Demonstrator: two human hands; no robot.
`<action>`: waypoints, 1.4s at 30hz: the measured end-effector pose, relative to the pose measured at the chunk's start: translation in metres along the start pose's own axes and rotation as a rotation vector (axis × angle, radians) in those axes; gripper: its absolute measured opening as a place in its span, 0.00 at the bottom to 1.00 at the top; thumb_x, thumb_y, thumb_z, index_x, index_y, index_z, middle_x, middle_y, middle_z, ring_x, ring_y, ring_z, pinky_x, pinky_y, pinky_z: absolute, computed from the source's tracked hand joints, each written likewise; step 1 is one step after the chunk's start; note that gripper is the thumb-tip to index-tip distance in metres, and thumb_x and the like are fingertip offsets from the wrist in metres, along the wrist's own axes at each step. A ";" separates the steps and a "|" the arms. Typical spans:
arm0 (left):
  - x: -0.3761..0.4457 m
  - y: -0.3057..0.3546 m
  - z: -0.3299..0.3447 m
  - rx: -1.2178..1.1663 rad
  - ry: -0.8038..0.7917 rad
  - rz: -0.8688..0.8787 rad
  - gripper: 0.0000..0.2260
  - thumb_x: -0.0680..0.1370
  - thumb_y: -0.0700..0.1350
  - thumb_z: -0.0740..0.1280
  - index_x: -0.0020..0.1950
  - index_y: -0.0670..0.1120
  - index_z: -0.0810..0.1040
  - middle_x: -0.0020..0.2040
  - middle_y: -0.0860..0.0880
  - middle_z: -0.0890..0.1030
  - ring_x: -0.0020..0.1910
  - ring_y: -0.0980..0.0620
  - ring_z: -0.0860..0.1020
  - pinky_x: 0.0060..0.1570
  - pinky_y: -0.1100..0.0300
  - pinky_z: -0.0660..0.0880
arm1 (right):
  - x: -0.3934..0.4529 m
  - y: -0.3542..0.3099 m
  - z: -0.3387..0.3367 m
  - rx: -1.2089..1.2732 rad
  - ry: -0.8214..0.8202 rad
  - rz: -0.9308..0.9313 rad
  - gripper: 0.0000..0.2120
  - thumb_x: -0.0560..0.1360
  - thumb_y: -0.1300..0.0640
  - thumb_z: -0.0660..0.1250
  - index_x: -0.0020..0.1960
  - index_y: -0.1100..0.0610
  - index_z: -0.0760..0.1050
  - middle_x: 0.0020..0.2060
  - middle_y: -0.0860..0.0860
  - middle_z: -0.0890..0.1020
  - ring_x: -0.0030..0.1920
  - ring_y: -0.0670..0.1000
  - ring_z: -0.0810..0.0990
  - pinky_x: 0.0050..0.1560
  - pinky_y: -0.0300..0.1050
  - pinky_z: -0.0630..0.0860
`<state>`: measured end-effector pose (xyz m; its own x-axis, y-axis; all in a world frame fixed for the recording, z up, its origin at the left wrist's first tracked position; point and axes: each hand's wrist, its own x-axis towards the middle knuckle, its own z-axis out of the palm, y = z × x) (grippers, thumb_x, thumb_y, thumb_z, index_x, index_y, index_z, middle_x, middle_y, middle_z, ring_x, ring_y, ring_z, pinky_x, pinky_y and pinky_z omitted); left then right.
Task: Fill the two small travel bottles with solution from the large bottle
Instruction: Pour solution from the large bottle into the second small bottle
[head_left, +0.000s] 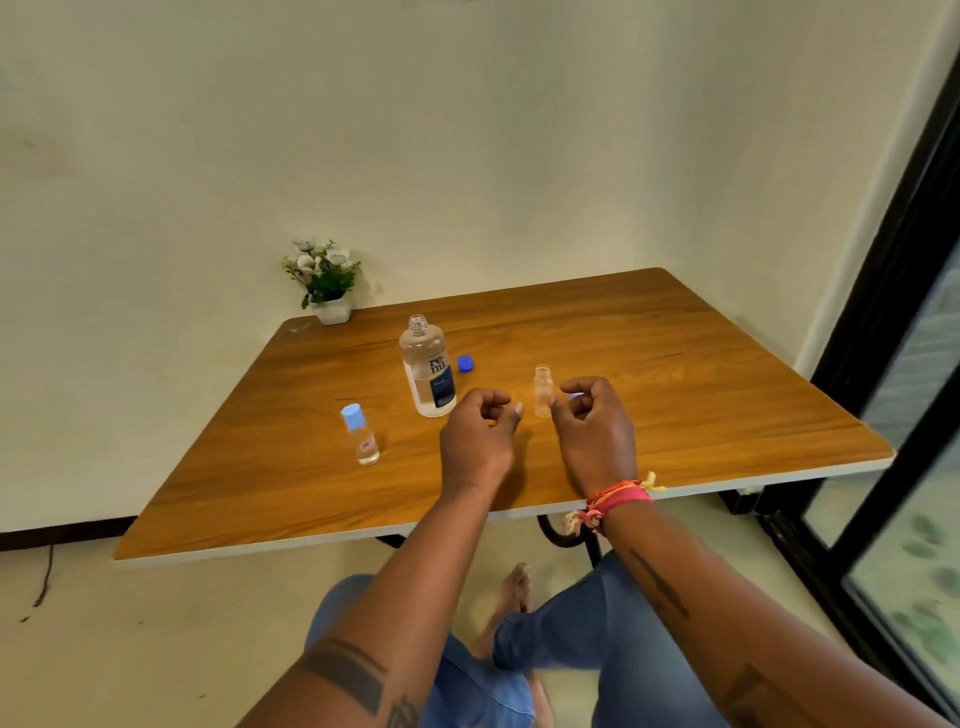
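- Bottles stand on the wooden surface (675, 364): the large bottle (428, 371) is in the middle with its top off, and its blue cap (465, 363) lies just to its right.
- One small bottle (542, 391) is open, looks empty, and stands upright between the two hands.
- The other small bottle (362, 435) is to the left and nearer, with its light blue cap on and a little liquid at the bottom.
- The left hand (478, 434) hangs just left of the open small bottle with its fingers loosely curled, holding nothing.
- The right hand (595, 428) is just right of it, curled too. A bit of light blue shows by its fingers, maybe the small cap, but I cannot tell if the hand holds it.
- A flower pot (330, 307) sits at the far left corner.
- Next comes pouring, I think. To do it well, hold the small bottle steady with one hand, lift the large bottle with the other, bring the two mouths close and tip slowly, because the small mouth is narrow and the liquid could spill.
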<state>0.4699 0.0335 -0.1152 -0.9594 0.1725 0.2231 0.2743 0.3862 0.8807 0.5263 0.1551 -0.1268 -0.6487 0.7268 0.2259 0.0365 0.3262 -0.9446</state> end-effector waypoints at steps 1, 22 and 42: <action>0.004 0.000 0.009 0.004 -0.016 -0.001 0.10 0.77 0.51 0.73 0.56 0.51 0.81 0.46 0.56 0.81 0.43 0.63 0.78 0.38 0.72 0.69 | 0.006 0.005 -0.002 -0.012 -0.002 0.002 0.08 0.79 0.55 0.69 0.57 0.49 0.78 0.36 0.46 0.79 0.36 0.46 0.77 0.37 0.45 0.73; 0.024 -0.014 0.002 -0.014 0.055 0.051 0.12 0.76 0.55 0.74 0.56 0.55 0.78 0.48 0.59 0.81 0.46 0.62 0.80 0.41 0.67 0.76 | 0.019 0.006 0.027 0.070 -0.161 0.020 0.14 0.80 0.59 0.62 0.59 0.44 0.79 0.32 0.46 0.79 0.25 0.41 0.71 0.31 0.44 0.69; 0.020 -0.065 -0.060 0.007 0.302 -0.024 0.14 0.78 0.53 0.73 0.61 0.51 0.80 0.50 0.57 0.82 0.44 0.60 0.82 0.41 0.66 0.79 | 0.049 -0.022 0.144 0.062 -0.536 -0.124 0.44 0.72 0.53 0.78 0.80 0.44 0.57 0.73 0.46 0.73 0.69 0.45 0.71 0.68 0.49 0.73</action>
<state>0.4288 -0.0425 -0.1431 -0.9415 -0.1134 0.3174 0.2509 0.3929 0.8847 0.3840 0.0964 -0.1289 -0.9420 0.2704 0.1989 -0.0991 0.3419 -0.9345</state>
